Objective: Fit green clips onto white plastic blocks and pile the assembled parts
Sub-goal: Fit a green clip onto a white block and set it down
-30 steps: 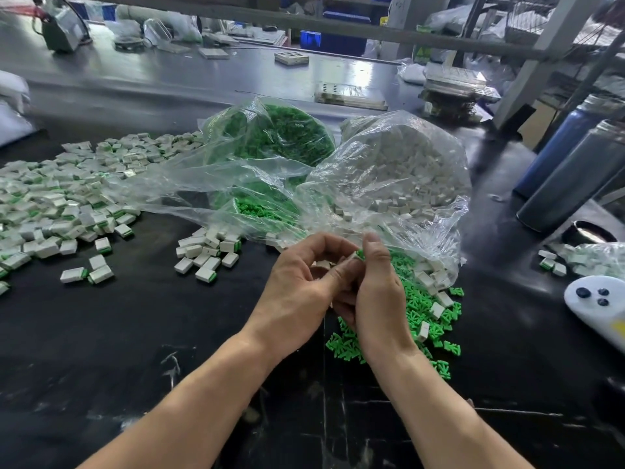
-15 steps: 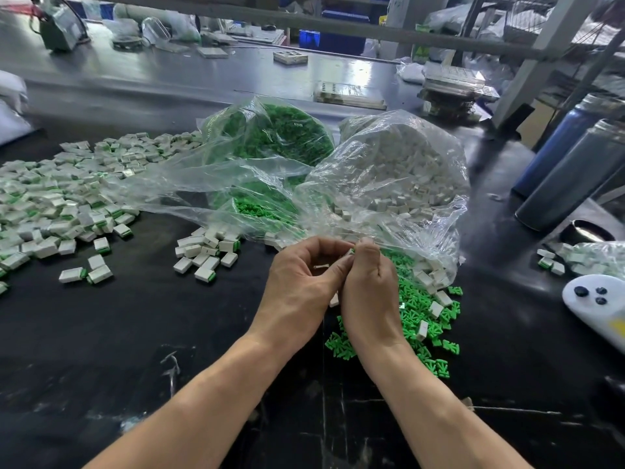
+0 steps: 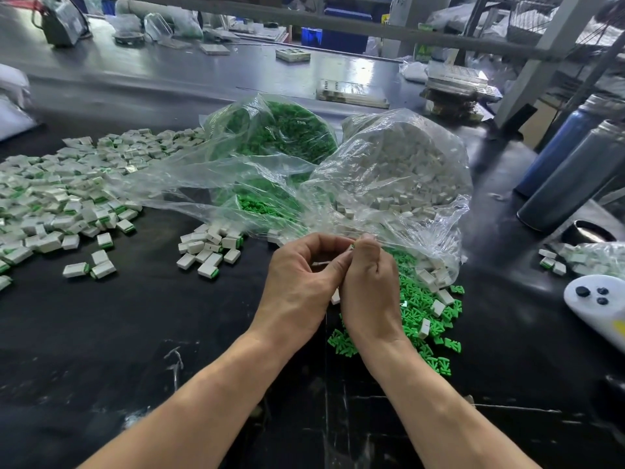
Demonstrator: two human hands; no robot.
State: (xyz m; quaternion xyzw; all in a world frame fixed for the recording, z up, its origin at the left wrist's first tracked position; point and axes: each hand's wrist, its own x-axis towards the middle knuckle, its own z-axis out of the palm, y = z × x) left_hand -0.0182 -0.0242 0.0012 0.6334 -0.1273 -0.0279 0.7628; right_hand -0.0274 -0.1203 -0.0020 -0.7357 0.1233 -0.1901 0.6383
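Observation:
My left hand (image 3: 299,286) and my right hand (image 3: 370,289) meet fingertip to fingertip above the black table (image 3: 135,333). Between them they pinch a small white block with a green clip (image 3: 351,247), mostly hidden by the fingers. Loose green clips (image 3: 426,319) with a few white blocks lie under and right of my right hand. A small heap of assembled parts (image 3: 209,247) sits left of my hands. A much larger pile of assembled parts (image 3: 61,201) spreads at the far left.
Two clear plastic bags stand behind my hands, one with green clips (image 3: 277,133), one with white blocks (image 3: 399,170). Two dark bottles (image 3: 571,174) stand at the right. A white controller (image 3: 598,306) lies at the right edge, near a few more parts (image 3: 554,262).
Both hands have stayed together and shifted slightly toward the bags. The fingertips have closed tighter on the small part.

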